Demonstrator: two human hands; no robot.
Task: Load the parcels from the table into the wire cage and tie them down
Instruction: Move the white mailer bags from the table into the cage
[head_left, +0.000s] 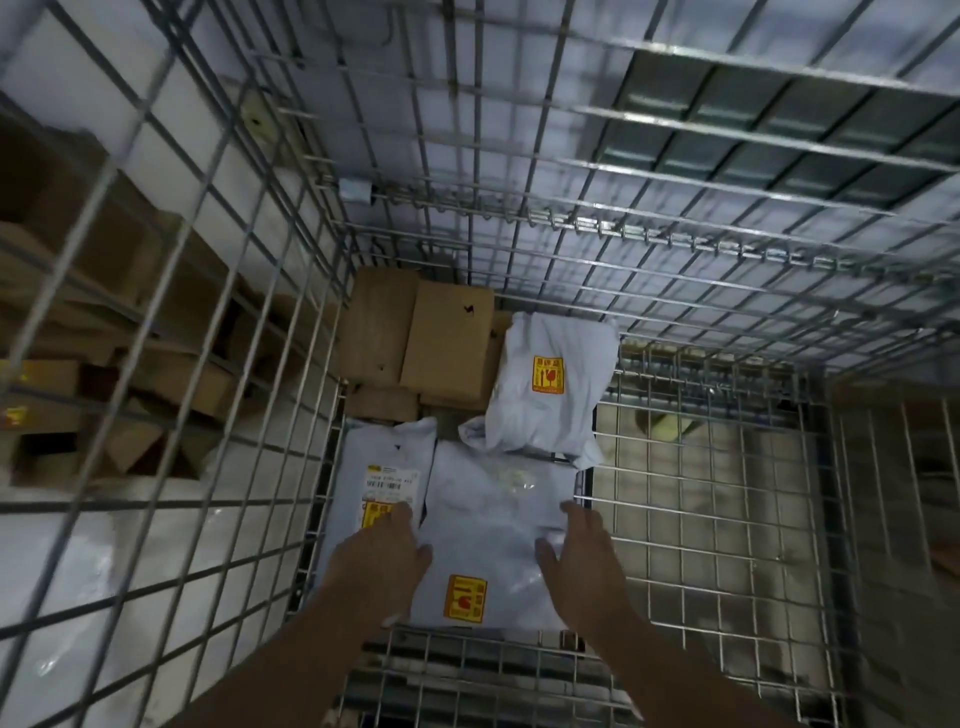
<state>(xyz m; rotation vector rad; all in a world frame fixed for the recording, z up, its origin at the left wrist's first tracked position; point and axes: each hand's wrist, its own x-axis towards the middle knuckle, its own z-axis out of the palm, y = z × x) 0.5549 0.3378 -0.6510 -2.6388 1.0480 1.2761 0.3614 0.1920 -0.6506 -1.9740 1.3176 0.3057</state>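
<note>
I look down into the wire cage (727, 519). A large white plastic parcel (488, 525) with a yellow-red sticker lies flat on the cage floor near the front. My left hand (384, 561) rests on its left edge and my right hand (587, 561) on its right side, both with fingers spread, gripping nothing. A narrower white parcel (384, 467) with a barcode label lies to its left. Another white parcel (550, 384) lies further back, overlapping the large one. Brown cardboard boxes (447, 343) fill the back left corner.
The right half of the cage's mesh floor is bare. Mesh walls rise on the left (208, 312), back (519, 182) and right. Outside the left wall lie cardboard boxes (104, 322) and pale plastic bags (78, 571).
</note>
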